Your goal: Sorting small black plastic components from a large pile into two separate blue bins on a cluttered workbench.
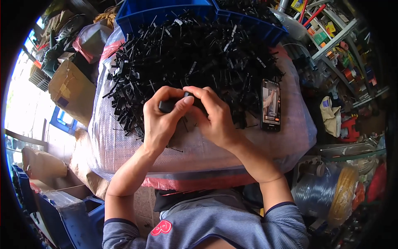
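Observation:
Both hands meet over the near edge of a big heap of small black plastic parts (199,58). My left hand (161,114) is closed round a small black plastic piece (166,106), whose rounded end shows between thumb and fingers. Its thumb points up toward the other hand. My right hand (213,112) is closed too, fingertips pressed against the dark piece from the right. Whether it grips the same piece or a second one is hidden by the fingers. Loose black parts with thin stems lie just below and beside the hands.
The heap rests on a wrapped, pinkish woven bale (240,153). A blue bin (166,16) stands behind it. On the right of the bale lies a phone (271,106) with its screen lit. A wire spool (327,193) sits lower right, a cardboard box (72,91) at left.

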`<move>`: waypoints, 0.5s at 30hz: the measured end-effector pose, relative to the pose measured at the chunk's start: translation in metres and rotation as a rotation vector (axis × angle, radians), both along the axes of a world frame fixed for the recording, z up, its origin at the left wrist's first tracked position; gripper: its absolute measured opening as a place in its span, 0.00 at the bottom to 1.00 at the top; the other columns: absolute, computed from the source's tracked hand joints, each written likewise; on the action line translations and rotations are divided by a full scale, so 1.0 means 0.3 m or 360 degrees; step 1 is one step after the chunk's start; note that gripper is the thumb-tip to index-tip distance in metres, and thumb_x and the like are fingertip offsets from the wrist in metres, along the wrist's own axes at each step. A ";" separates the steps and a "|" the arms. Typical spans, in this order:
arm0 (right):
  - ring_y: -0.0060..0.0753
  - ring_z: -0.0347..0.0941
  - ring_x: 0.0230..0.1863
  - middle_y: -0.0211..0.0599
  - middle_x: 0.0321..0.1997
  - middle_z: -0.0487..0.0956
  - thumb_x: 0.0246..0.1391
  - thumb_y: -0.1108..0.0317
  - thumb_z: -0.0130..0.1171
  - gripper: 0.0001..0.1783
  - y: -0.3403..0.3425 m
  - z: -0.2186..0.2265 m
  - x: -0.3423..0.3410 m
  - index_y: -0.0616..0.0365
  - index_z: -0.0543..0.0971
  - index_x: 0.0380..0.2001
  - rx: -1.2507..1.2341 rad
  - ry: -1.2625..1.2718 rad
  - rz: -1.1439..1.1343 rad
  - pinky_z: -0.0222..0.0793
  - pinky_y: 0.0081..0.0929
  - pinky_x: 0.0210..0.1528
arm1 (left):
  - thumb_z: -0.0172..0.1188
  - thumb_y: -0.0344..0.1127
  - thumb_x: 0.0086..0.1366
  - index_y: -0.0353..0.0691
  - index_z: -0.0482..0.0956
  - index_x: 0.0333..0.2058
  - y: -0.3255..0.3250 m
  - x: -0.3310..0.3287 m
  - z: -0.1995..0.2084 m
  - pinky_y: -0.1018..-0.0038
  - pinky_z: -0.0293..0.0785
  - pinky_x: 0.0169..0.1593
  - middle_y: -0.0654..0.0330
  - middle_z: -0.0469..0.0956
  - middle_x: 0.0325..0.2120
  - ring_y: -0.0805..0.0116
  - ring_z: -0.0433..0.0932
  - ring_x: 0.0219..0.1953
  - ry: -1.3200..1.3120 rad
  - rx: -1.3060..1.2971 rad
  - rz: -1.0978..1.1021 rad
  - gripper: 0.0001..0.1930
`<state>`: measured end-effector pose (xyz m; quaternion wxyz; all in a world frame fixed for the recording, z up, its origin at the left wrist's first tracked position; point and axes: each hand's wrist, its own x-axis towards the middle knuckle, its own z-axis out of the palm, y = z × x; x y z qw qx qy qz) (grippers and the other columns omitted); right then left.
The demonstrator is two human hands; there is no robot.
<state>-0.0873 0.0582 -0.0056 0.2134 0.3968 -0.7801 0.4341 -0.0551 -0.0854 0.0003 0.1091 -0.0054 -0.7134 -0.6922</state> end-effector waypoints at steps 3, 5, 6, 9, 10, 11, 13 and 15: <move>0.30 0.73 0.38 0.36 0.38 0.73 0.55 0.70 0.51 0.17 -0.056 0.007 0.050 0.60 0.68 0.49 -0.0766 -0.1090 0.0343 0.70 0.24 0.39 | 0.65 0.37 0.52 0.34 0.72 0.37 -0.011 0.007 0.024 0.80 0.69 0.36 0.64 0.74 0.26 0.78 0.72 0.31 0.0477 -0.0036 0.0127 0.17; 0.21 0.70 0.41 0.28 0.38 0.72 0.61 0.63 0.46 0.15 -0.078 -0.026 0.104 0.55 0.68 0.49 -0.1394 -0.2038 0.0622 0.67 0.19 0.41 | 0.63 0.43 0.50 0.34 0.71 0.40 -0.009 0.011 0.018 0.76 0.69 0.38 0.57 0.73 0.30 0.68 0.73 0.32 0.0814 -0.0311 0.0131 0.23; 0.18 0.69 0.43 0.26 0.40 0.72 0.61 0.61 0.44 0.16 -0.073 -0.072 0.113 0.54 0.68 0.49 -0.1432 -0.2125 0.0706 0.67 0.18 0.44 | 0.62 0.46 0.49 0.35 0.71 0.41 0.005 0.021 0.029 0.73 0.69 0.39 0.55 0.73 0.32 0.63 0.74 0.34 0.0987 -0.0551 0.0166 0.25; 0.27 0.67 0.51 0.30 0.47 0.71 0.62 0.58 0.41 0.17 -0.080 -0.091 0.153 0.52 0.69 0.49 -0.2123 -0.2130 0.1222 0.63 0.26 0.54 | 0.47 0.64 0.54 0.36 0.72 0.44 0.051 0.044 0.007 0.58 0.62 0.49 0.51 0.71 0.40 0.49 0.68 0.47 0.1010 -0.1457 0.0091 0.34; 0.29 0.67 0.52 0.32 0.49 0.71 0.61 0.56 0.40 0.18 -0.067 -0.094 0.153 0.52 0.70 0.49 -0.2319 -0.2156 0.1214 0.62 0.29 0.55 | 0.46 0.65 0.55 0.38 0.71 0.49 0.069 0.042 0.001 0.56 0.58 0.54 0.49 0.69 0.46 0.48 0.64 0.53 0.0928 -0.1520 -0.0052 0.36; 0.33 0.67 0.53 0.35 0.51 0.71 0.61 0.53 0.40 0.21 -0.058 -0.087 0.158 0.53 0.69 0.50 -0.2373 -0.2187 0.1123 0.61 0.33 0.56 | 0.45 0.64 0.56 0.38 0.69 0.51 0.077 0.038 -0.007 0.56 0.56 0.56 0.47 0.67 0.50 0.46 0.61 0.55 0.0949 -0.1490 -0.0028 0.36; 0.33 0.67 0.53 0.36 0.51 0.72 0.60 0.52 0.41 0.21 -0.003 -0.100 0.105 0.53 0.70 0.50 -0.2371 -0.2432 0.1272 0.61 0.35 0.56 | 0.45 0.62 0.58 0.36 0.66 0.55 0.079 0.032 -0.007 0.55 0.52 0.59 0.43 0.60 0.57 0.43 0.57 0.59 0.1004 -0.1411 -0.0014 0.37; 0.38 0.67 0.52 0.41 0.50 0.72 0.59 0.51 0.45 0.22 0.060 -0.057 0.056 0.54 0.71 0.49 -0.2510 -0.2740 0.1324 0.61 0.43 0.56 | 0.47 0.59 0.58 0.36 0.67 0.53 0.052 0.032 -0.004 0.55 0.52 0.58 0.43 0.62 0.55 0.44 0.58 0.58 0.1134 -0.1382 0.0074 0.34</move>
